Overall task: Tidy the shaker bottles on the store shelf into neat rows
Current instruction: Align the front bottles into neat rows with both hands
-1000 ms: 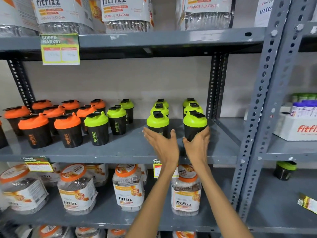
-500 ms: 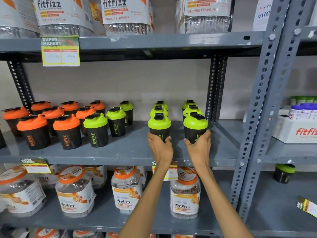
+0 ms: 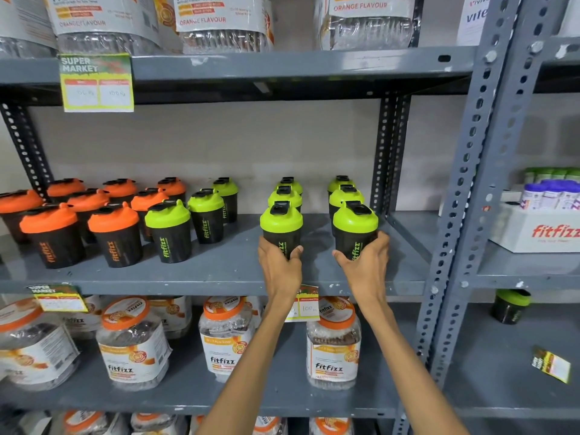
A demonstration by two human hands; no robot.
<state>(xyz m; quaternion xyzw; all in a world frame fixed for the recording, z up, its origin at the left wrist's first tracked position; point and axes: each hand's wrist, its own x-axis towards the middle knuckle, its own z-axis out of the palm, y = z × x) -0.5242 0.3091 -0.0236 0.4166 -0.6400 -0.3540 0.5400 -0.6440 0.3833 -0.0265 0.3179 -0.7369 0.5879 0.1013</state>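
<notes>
Black shaker bottles stand on the grey middle shelf (image 3: 219,271). On the right, green-lidded ones form two rows running back to the wall. My left hand (image 3: 278,267) grips the base of the front bottle of the left row (image 3: 281,226). My right hand (image 3: 365,267) grips the front bottle of the right row (image 3: 355,229). Both bottles stand upright on the shelf. Further left stand three more green-lidded bottles (image 3: 168,230) in a slanted line, then several orange-lidded bottles (image 3: 114,233) in loose rows.
A grey perforated upright (image 3: 464,215) bounds the shelf on the right. Large fitfizz jars (image 3: 226,337) fill the shelf below and the one above. A price tag (image 3: 306,304) hangs on the shelf edge. A lone green-lidded bottle (image 3: 510,306) sits on the neighbouring unit.
My hands have dropped from the bottles' sides to their bases and closed around them. The two front bottles now stand further apart.
</notes>
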